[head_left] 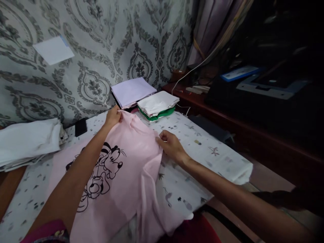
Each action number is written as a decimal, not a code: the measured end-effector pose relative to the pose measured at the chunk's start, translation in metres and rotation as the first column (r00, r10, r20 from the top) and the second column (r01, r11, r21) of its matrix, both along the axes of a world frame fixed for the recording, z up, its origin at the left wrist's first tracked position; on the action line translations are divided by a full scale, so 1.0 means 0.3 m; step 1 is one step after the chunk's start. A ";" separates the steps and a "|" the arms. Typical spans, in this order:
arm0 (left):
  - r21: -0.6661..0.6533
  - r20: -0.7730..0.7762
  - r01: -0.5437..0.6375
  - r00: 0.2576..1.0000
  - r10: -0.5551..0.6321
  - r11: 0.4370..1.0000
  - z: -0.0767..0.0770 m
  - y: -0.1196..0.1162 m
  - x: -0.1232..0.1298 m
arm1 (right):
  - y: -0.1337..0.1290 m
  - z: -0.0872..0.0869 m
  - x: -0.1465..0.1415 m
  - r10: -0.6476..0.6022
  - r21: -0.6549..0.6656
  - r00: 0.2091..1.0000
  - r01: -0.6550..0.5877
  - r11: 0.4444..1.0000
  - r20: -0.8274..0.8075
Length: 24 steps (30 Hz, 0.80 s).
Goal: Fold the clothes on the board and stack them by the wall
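Note:
A pink shirt (129, 162) with a black line-drawn cartoon dog lies spread over the patterned table cover (194, 135), its near part hanging past the table's front edge. My left hand (113, 116) pinches the shirt at its far edge, close to the collar. At the shirt's right side, my right hand (170, 145) grips the cloth between thumb and curled fingers. My left forearm hides part of the printed drawing. A fold of pink cloth, perhaps a sleeve, runs down toward me below my right hand.
Folded white cloths (30, 138) are piled at the left, near a black phone (81, 127). Behind the shirt stand a stack topped with lilac cloth (134, 91) and a white-and-green stack (158, 104). A dark red wooden desk (243, 131) borders the right, with a white cable (187, 76) above.

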<state>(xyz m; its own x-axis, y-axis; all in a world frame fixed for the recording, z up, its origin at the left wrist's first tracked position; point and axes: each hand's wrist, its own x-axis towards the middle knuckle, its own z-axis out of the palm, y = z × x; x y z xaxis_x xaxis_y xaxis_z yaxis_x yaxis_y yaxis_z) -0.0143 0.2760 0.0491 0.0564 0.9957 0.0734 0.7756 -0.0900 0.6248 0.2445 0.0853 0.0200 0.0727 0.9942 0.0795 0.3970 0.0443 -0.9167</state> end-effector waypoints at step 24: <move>-0.085 -0.325 0.561 0.766 -0.555 0.823 -0.157 -0.962 0.090 | -0.673 -0.004 -0.040 0.429 -0.083 0.876 -0.421 0.903 0.222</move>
